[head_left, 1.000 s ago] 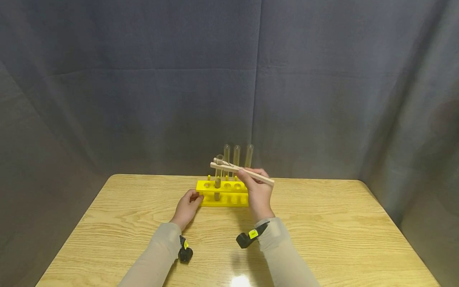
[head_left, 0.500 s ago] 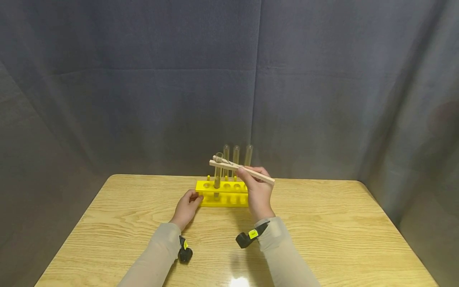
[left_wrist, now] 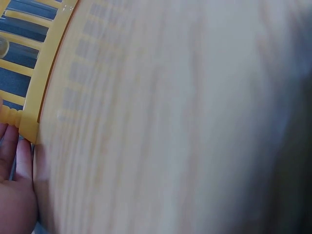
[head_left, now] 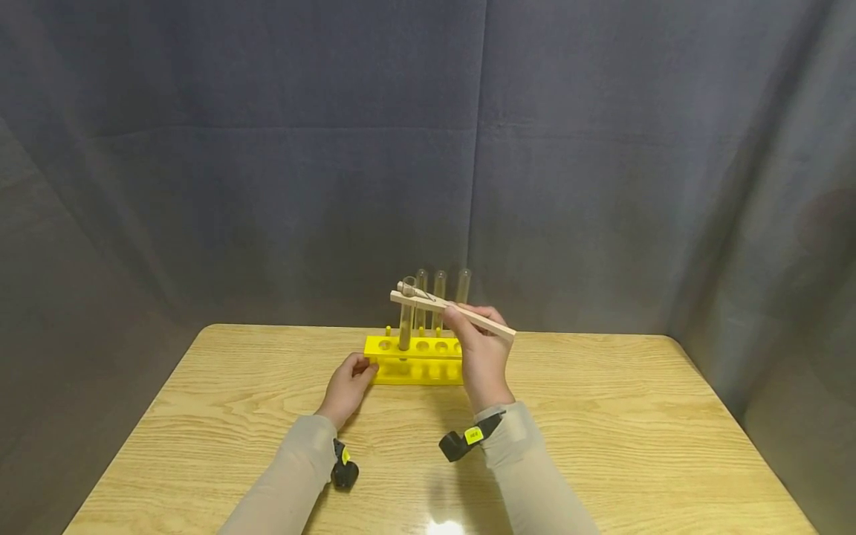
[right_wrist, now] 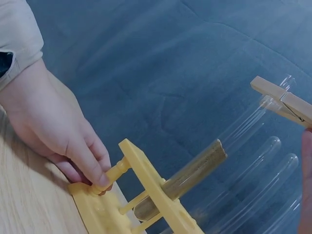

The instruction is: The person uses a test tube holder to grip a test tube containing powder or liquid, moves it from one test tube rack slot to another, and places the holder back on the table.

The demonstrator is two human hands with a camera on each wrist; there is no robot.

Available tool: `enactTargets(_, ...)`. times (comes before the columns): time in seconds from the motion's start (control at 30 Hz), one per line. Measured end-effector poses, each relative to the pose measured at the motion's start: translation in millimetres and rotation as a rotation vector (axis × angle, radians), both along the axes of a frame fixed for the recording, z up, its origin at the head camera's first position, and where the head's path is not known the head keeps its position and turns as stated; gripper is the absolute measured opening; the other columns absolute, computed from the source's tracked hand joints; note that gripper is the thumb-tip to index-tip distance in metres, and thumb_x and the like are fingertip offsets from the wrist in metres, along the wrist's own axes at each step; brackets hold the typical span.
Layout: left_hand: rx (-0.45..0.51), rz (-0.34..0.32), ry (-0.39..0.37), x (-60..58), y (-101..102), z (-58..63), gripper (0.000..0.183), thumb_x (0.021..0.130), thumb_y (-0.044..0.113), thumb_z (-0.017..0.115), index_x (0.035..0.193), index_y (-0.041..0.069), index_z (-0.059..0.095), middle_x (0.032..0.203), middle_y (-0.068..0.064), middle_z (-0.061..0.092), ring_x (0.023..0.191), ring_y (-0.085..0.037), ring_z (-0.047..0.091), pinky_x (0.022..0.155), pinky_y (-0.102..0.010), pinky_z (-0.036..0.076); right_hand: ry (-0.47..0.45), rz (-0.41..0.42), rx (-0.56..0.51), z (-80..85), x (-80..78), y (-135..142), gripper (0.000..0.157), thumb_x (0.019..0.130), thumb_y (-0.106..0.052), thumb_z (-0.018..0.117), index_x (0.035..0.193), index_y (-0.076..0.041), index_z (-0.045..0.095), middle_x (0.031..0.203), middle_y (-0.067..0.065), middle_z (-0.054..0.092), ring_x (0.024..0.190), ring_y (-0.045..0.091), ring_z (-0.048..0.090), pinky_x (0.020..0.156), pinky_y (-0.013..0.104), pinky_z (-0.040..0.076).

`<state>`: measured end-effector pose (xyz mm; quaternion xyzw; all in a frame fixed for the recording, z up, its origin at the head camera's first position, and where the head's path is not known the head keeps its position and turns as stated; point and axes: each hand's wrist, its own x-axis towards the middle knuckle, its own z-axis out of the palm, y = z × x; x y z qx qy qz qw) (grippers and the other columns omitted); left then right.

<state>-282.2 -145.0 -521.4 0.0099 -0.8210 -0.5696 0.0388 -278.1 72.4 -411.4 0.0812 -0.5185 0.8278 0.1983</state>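
My right hand [head_left: 486, 360] holds a wooden test tube clamp [head_left: 423, 302] near its middle. The clamp's jaws grip a glass test tube [head_left: 405, 323] just below its rim. In the right wrist view, brownish contents [right_wrist: 195, 168] fill the tube's lower part. Its bottom end sits just under the upper plate of the yellow test tube rack [head_left: 417, 356], passing through a hole. At the rack's left end, my left hand [head_left: 346, 386] grips the end post [right_wrist: 116, 173] between thumb and fingers. Only part of that hand shows in the left wrist view.
Behind the rack's holes, 3 test tubes [head_left: 440, 288] stand upside down on the pegs at the back. The rack's right end is hidden by my right hand. A wood-grain table [head_left: 602, 431] lies beneath, with a grey curtain [head_left: 321, 186] behind it.
The clamp and the gripped test tube have risen a little, so the tube's bottom has moved up from low in the rack to just under the upper plate. My left hand stays put.
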Motion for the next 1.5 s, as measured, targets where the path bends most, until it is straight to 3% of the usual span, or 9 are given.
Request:
enactTargets(0.17, 0.005, -0.004, -0.006, -0.4, 0.9, 1.0, 0.029, 0.105, 0.02, 0.057, 0.127, 0.001, 0.057, 0.132, -0.02, 0.059, 0.127, -0.037, 0.054, 0.109, -0.052, 0.043, 0.009, -0.009, -0.009, 4.7, 1.8, 0.3, 0.019, 0.084, -0.007, 0.083, 0.086, -0.008, 0.065, 0.096, 0.007, 0.075, 0.082, 0.015, 0.07, 0.074, 0.023, 0.056)
enactTargets(0.43, 0.008, -0.003, -0.007, -1.6, 0.8, 1.5, 0.027, 0.105, 0.019, 0.056, 0.126, 0.001, 0.058, 0.132, -0.019, 0.06, 0.127, -0.036, 0.054, 0.108, -0.052, 0.043, 0.031, 0.011, -0.042, 7.9, 3.4, 1.2, 0.018, 0.084, -0.004, 0.082, 0.085, -0.009, 0.064, 0.096, 0.006, 0.074, 0.085, 0.015, 0.07, 0.08, 0.027, 0.059)
enactTargets(0.77, 0.003, 0.011, -0.011, -4.9, 0.9, 0.5, 0.025, 0.105, 0.018, 0.056, 0.124, 0.002, 0.059, 0.13, -0.018, 0.06, 0.123, -0.034, 0.056, 0.106, -0.051, 0.044, 0.087, 0.051, -0.107, 11.8, 2.5, 2.9, 0.017, 0.086, 0.0, 0.08, 0.087, -0.009, 0.065, 0.096, 0.009, 0.075, 0.09, 0.02, 0.074, 0.092, 0.043, 0.057)
enactTargets(1.13, 0.015, 0.014, -0.013, -5.4, 0.1, -0.9, 0.024, 0.105, 0.018, 0.056, 0.123, 0.002, 0.059, 0.129, -0.017, 0.06, 0.122, -0.034, 0.056, 0.105, -0.05, 0.045, 0.112, 0.066, -0.199, 17.0, 4.5, 4.3, 0.021, 0.086, 0.01, 0.074, 0.083, -0.008, 0.066, 0.093, 0.008, 0.076, 0.086, 0.018, 0.074, 0.087, 0.039, 0.059)
enactTargets(1.5, 0.021, 0.005, -0.002, -5.0, -0.4, -2.2, 0.024, 0.105, 0.019, 0.056, 0.122, 0.002, 0.059, 0.129, -0.018, 0.06, 0.123, -0.034, 0.056, 0.106, -0.051, 0.045, 0.143, 0.072, -0.191, 20.9, 8.2, 6.9, 0.021, 0.088, 0.01, 0.072, 0.085, -0.01, 0.067, 0.093, 0.007, 0.076, 0.087, 0.018, 0.075, 0.089, 0.039, 0.058)
